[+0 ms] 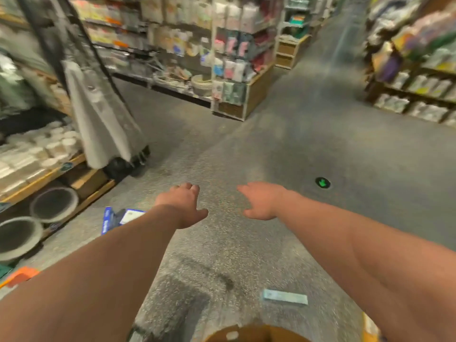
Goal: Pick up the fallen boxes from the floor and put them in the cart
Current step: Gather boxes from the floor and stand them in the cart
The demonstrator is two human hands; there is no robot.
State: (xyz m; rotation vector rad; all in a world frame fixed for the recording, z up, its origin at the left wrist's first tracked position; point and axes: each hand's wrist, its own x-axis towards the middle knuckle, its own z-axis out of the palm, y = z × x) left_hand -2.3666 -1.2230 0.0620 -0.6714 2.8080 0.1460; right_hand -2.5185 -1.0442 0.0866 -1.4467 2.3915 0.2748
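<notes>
On the aisle floor (246,156) two boxes lie uncollected: a blue box (116,218) at left, partly hidden behind the left forearm, and a pale flat box (285,296) lower down, between the arms. Left hand (182,206) and right hand (264,201) reach forward, fingers loosely spread, thumbs out, holding nothing and touching neither box. Cart: cannot pick it out in the blur. Judgement: both pickups and both placements remain.
</notes>
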